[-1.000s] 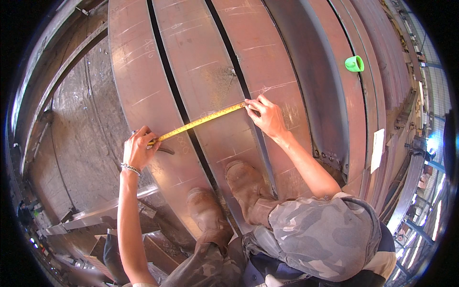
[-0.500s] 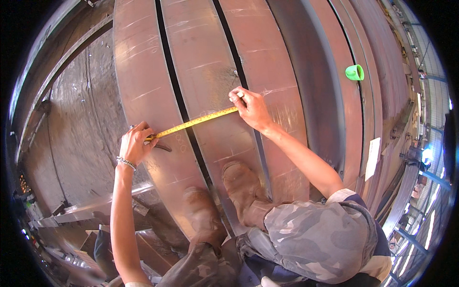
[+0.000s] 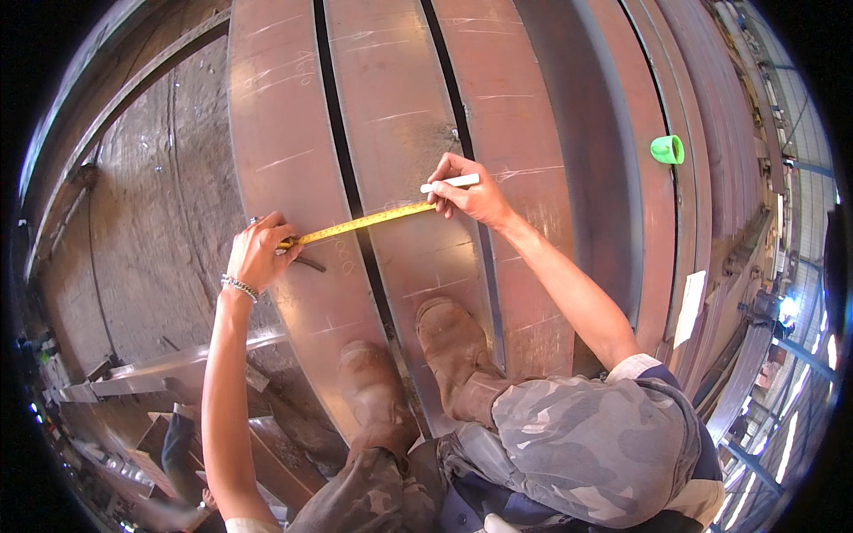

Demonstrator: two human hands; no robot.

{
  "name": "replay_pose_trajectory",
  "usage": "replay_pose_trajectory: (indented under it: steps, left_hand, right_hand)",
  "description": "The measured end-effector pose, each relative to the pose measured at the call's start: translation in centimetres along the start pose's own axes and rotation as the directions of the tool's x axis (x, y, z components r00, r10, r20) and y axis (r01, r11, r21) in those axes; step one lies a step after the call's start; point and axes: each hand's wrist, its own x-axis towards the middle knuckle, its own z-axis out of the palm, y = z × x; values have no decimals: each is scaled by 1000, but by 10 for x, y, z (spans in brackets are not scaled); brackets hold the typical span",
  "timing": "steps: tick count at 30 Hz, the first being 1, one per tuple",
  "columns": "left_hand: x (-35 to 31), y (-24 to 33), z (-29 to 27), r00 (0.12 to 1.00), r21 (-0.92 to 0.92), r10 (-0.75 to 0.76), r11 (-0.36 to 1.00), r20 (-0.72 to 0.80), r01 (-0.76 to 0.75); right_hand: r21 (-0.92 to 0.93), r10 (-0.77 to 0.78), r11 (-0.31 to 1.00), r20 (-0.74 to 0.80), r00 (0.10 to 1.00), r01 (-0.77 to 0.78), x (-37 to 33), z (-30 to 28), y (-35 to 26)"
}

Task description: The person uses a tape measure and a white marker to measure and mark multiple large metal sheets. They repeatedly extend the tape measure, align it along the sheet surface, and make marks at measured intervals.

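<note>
Nearest, apparently crouching in grey camouflage trousers (image 3: 591, 440) and scuffed brown boots (image 3: 451, 333), planted on flat reddish-brown steel strips (image 3: 382, 115) either side of a narrow dark gap (image 3: 342, 133). Farther up, with left hand (image 3: 258, 253) curled closed, clasping one end of a thin yellow tape measure (image 3: 369, 219) over the left strip. With right hand (image 3: 475, 195) bent nearly closed, holding a slim white stick (image 3: 458, 183) above the middle strip, fingertips at the tape's other end — pinched or merely brushed, impossible to tell. Stretched between both hands, across the gap. Liable to skew or sag there through a loosened fingertip, spoiling any reading; easily nudged, too, by the stick so close alongside. Farther right, past a long dark trough (image 3: 586, 133): a white rectangular sheet (image 3: 689, 308), then a small bright-green cup (image 3: 666, 149), apparently tipped sideways. Farthest, a blue-white glare (image 3: 787, 306).
</note>
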Motion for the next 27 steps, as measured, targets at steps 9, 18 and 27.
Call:
replay_pose_trajectory:
  steps: [9,18,27]
  left_hand:
    - [1,2,-2,1000,1,-20,1000,8,20]
    - [1,0,-1,1000,-17,-15,1000,12,15]
    - [1,-5,2,1000,-43,26,999,-2,-26]
  right_hand:
    - [-294,98,954,98,990,-66,10,1,0]
    - [-537,233,840,220,947,-83,33,-5,-15]
    - [-512,228,856,259,939,-67,38,-6,-18]
